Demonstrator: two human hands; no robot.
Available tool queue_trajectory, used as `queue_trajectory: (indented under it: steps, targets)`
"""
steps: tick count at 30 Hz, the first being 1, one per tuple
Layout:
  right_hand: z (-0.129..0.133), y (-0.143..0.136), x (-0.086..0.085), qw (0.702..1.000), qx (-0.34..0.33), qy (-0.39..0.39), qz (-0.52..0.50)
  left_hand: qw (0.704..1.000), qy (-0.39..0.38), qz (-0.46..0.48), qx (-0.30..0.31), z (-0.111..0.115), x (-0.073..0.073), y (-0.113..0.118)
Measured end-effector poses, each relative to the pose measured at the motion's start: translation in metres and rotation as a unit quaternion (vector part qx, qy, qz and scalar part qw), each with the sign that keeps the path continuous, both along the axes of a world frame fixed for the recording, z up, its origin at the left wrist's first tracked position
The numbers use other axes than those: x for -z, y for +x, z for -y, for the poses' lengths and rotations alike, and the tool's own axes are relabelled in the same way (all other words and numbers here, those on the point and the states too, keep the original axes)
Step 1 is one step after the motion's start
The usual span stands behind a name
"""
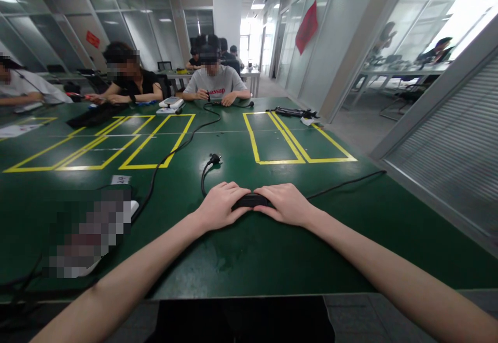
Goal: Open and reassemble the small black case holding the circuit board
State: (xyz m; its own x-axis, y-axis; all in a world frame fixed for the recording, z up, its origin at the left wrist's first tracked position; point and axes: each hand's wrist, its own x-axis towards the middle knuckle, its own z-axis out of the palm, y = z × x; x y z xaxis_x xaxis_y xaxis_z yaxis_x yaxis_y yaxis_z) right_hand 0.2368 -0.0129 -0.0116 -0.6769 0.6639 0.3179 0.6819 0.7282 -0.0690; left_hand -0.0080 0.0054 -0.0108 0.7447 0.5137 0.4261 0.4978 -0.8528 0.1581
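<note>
Office space, open plan, set up like a bench workshop. Big green-topped desk (233,249), yellow tape rectangles (278,162) marked across its far half. Black power cord (187,143) running from the desk's far edge toward its near left corner. People seated along the far edge, e.g. person in grey printed shirt (218,84). Glass partitions (132,26) left and right, ceiling strip lights (257,7), more tables and chairs behind the glass at right. Red hangings (307,26) on the walls.
</note>
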Motion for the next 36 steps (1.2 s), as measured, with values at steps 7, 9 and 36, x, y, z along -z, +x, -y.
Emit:
queue_trajectory:
  steps: [7, 9, 36]
  targets:
    - [-0.001, -0.001, 0.003, 0.993, -0.063, 0.086, -0.042, 1.0, 0.012, 0.019, 0.008, 0.001, 0.001, -0.003]
    - [0.001, -0.002, 0.004, 0.994, -0.052, 0.074, -0.06, 0.999, 0.023, 0.036, 0.009, 0.0, 0.002, -0.004]
    - [-0.078, 0.105, -0.029, 0.767, 0.31, -0.07, -0.557, 0.996, 0.066, 0.048, 0.041, 0.005, 0.002, -0.009]
